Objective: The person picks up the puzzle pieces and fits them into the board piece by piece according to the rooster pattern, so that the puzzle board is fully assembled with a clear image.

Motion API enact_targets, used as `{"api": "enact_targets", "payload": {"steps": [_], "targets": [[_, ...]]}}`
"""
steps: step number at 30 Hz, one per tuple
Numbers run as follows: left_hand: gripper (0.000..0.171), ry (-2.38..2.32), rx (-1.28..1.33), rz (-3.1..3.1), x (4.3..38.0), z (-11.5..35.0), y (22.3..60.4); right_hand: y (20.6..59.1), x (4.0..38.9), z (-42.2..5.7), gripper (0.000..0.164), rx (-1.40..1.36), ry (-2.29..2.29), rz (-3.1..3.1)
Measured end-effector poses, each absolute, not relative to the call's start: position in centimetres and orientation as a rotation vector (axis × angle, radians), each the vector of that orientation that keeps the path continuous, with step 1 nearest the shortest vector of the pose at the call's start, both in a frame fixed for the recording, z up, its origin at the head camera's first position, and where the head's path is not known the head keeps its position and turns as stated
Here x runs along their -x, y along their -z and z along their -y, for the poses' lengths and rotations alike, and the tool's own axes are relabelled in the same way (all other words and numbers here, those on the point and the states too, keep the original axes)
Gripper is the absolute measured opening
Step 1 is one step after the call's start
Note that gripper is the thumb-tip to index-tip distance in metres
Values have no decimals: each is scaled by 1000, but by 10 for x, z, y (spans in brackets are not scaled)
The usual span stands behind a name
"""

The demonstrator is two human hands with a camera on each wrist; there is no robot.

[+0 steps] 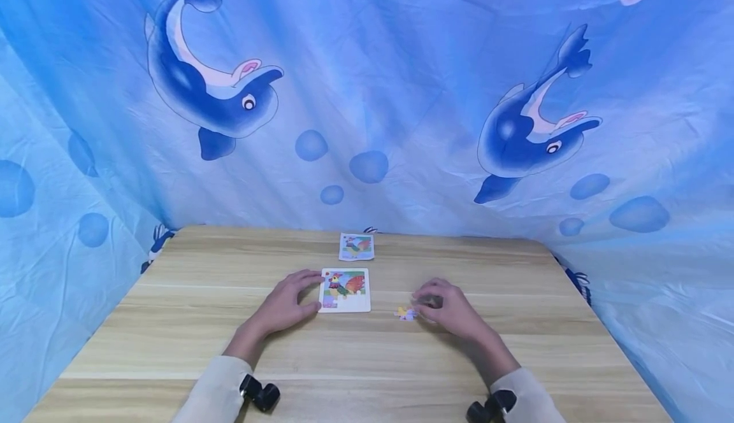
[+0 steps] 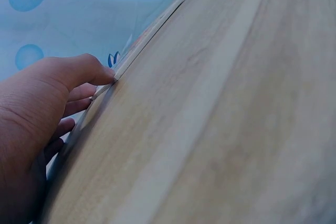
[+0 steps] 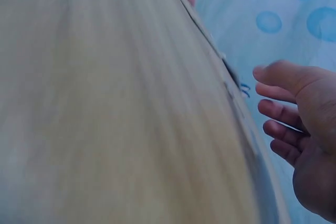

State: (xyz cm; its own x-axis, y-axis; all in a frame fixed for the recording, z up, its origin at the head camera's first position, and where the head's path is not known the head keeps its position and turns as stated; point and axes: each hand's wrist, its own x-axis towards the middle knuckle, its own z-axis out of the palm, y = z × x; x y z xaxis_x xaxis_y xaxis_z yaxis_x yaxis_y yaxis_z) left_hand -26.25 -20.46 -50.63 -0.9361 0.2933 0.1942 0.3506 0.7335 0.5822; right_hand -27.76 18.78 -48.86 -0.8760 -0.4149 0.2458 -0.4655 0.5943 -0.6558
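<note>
A small white puzzle board (image 1: 345, 290) with a colourful rooster picture lies flat at the middle of the wooden table (image 1: 172, 340). My left hand (image 1: 283, 305) rests against its left edge, thumb at the near corner and fingers at the far corner. In the left wrist view the thumb of the left hand (image 2: 37, 108) touches the thin board edge (image 2: 142, 40). My right hand (image 1: 450, 311) hovers low to the right of the board, beside a few loose puzzle pieces (image 1: 406, 313). The right hand (image 3: 304, 124) has loosely curled, spread fingers and holds nothing I can see.
A small picture card (image 1: 357, 246) with the same rooster lies behind the board near the table's far edge. Blue dolphin-print cloth (image 1: 367, 92) hangs close around the back and both sides of the table. Black wrist cameras (image 1: 260, 394) sit on both sleeves.
</note>
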Motion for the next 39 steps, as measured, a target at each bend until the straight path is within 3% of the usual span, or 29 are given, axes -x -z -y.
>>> {"api": "enact_targets", "payload": {"steps": [15, 39], "targets": [[59, 977, 540, 2833, 264, 205, 509, 509, 279, -196, 31, -807, -1134, 2818], [59, 987, 524, 2831, 264, 205, 508, 509, 275, -192, 22, -908, -1016, 2687]]}}
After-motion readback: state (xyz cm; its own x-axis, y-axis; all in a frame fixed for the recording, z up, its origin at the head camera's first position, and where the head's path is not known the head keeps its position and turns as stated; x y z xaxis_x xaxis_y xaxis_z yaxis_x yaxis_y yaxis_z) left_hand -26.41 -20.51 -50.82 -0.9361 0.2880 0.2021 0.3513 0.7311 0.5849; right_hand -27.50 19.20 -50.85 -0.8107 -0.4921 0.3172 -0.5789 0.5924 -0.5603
